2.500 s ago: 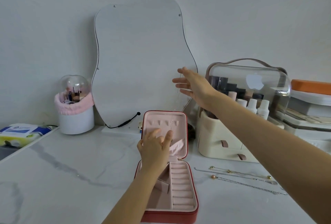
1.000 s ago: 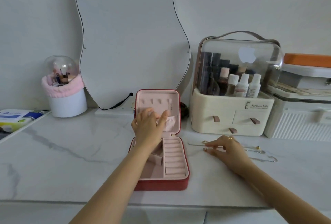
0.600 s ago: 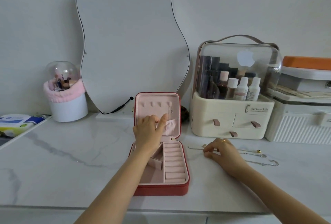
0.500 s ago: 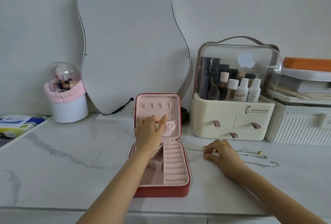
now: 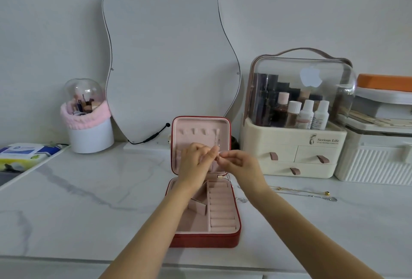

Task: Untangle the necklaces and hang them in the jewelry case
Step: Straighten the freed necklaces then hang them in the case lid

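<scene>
The red jewelry case (image 5: 201, 240) lies open on the marble counter, its pink lid (image 5: 196, 125) standing upright with a row of hooks. A thin chain (image 5: 218, 141) hangs from the rightmost hook. My left hand (image 5: 195, 163) and my right hand (image 5: 239, 165) meet fingertip to fingertip in front of the lid. Both pinch a fine silver necklace (image 5: 230, 181), which trails from my right hand over the case's right edge onto the counter. Two more necklaces lie to the right, one gold (image 5: 296, 190), one silver (image 5: 327, 198).
A wavy mirror (image 5: 169, 60) leans on the wall behind the case. A cream cosmetics organizer (image 5: 289, 147) and white boxes (image 5: 376, 156) stand to the right. A brush holder (image 5: 89, 127) and a tissue pack (image 5: 24, 153) sit to the left.
My right hand left the counter, lifting one necklace up to the lid beside my left hand. My left hand stayed at the lid. Two necklaces stay on the counter.
</scene>
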